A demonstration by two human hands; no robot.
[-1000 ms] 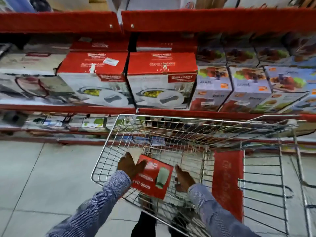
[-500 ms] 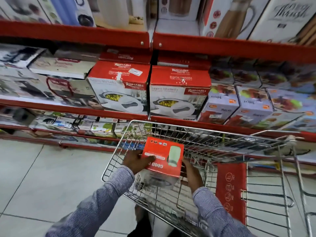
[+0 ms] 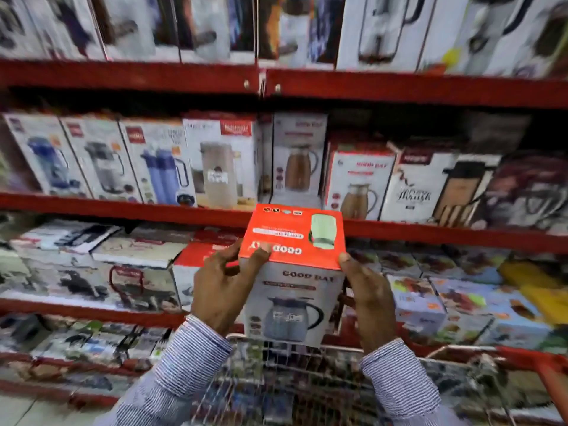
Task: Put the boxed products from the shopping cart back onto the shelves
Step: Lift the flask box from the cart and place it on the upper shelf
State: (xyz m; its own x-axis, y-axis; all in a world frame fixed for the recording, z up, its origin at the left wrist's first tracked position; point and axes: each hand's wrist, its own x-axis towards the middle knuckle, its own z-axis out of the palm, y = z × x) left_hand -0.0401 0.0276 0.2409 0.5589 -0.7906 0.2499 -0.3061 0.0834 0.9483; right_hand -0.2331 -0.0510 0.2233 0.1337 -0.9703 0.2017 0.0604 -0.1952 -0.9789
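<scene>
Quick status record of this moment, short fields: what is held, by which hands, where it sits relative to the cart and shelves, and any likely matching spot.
held item: red-topped jug box, upright, "GOOD DAY" printed on its front
left hand: gripping the box's left side, thumb on the top edge
right hand: gripping the box's right side
cart: wire shopping cart below the box; the box is clear above its rim
shelf ahead: red shelf with upright jug and flask boxes
likely match: similar white and red jug box there; print is blurred, so unconfirmed
</scene>
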